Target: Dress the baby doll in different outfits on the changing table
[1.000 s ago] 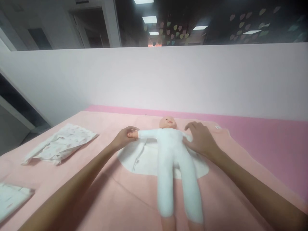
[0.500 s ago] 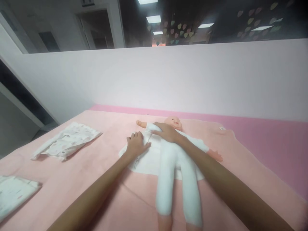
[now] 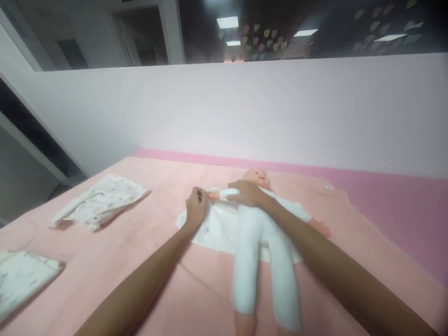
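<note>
A baby doll [image 3: 245, 266] with a white cloth body lies on its back, its head away from me. Under its torso is spread a white garment [image 3: 220, 228]. My left hand [image 3: 196, 209] is closed around the end of the doll's arm [image 3: 214, 195] on the left side, hiding the doll's hand. Higher on that same arm, near the shoulder, my right hand [image 3: 247, 193] is wrapped with its thumb on the near side. The doll's other arm [image 3: 319, 227] stretches out to the right, over the garment's edge.
A printed white baby garment [image 3: 100, 200] lies to the left, and a folded printed cloth [image 3: 28, 280] is nearer at the left edge. A peach blanket [image 3: 147, 261] covers the pink surface [image 3: 395, 214]. Behind stands a white wall [image 3: 245, 112] below a window.
My left hand has gone from lying spread on the garment to closing on the doll's hand. The doll's left-side arm has come down and straightens outward. My right hand stays near the shoulder.
</note>
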`<state>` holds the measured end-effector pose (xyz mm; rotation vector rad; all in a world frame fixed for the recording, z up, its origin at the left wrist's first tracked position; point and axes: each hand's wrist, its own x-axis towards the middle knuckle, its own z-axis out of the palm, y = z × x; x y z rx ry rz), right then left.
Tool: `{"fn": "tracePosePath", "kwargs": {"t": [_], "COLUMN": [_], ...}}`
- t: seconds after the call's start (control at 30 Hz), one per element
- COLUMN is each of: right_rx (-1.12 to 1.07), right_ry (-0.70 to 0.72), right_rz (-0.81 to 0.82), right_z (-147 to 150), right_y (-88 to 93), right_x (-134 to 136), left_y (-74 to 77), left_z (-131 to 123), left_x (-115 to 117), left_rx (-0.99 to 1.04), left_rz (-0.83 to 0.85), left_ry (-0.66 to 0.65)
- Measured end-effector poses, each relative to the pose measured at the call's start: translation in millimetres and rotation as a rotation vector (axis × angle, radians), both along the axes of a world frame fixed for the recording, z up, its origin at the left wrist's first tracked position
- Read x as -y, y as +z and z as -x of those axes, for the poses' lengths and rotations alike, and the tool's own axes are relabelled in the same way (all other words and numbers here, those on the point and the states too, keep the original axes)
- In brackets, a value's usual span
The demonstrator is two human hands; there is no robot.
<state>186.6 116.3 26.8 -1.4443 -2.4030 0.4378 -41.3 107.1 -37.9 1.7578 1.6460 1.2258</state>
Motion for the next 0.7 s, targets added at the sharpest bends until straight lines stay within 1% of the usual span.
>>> {"fn": "tracePosePath", "kwargs": {"t": [0.1, 0.23, 0.33, 0.4, 0.47, 0.53, 0.57, 0.63, 0.67, 0.7], "right_rx": [0.054, 0.074, 0.041, -0.016, -0.106, -0.178, -0.184, -0.153, -0.142, -0.124], "right_ry": [0.020, 0.021, -0.007, -0.048, -0.099, -0.158, -0.206, -0.316, -0.348, -0.360], "right_rz": [0.025, 0.007, -0.054, -0.134, -0.255, -0.363, -0.384, -0.359, -0.312, -0.249], "right_z": [12, 29, 33, 27, 9, -21, -40, -80, -99, -114], "right_y": [-7.1, -16.3, -11.7, -4.2, 2.1, 3.3, 1.6, -4.5, -7.9, -10.7], "right_x": [-7, -18, -15, -4, 13, 33, 44, 62, 69, 75], "left_y": [1.3, 5.9, 8.6, 9.2, 9.9, 12.2, 14.3, 20.6, 24.3, 28.1], "left_z": [0, -2, -5, -7, -6, 2, 10, 30, 41, 53], "left_x": [1, 1, 4, 7, 7, 2, -3, -18, -26, -33], "left_rx": [0.035, -0.047, -0.143, -0.198, -0.243, -0.277, -0.293, -0.314, -0.315, -0.307], "left_rz": [-0.033, -0.066, -0.088, -0.103, -0.117, -0.127, -0.112, 0.007, 0.105, 0.219], "left_ry": [-0.002, -0.046, -0.071, -0.066, -0.031, 0.040, 0.078, 0.107, 0.082, 0.029]}}
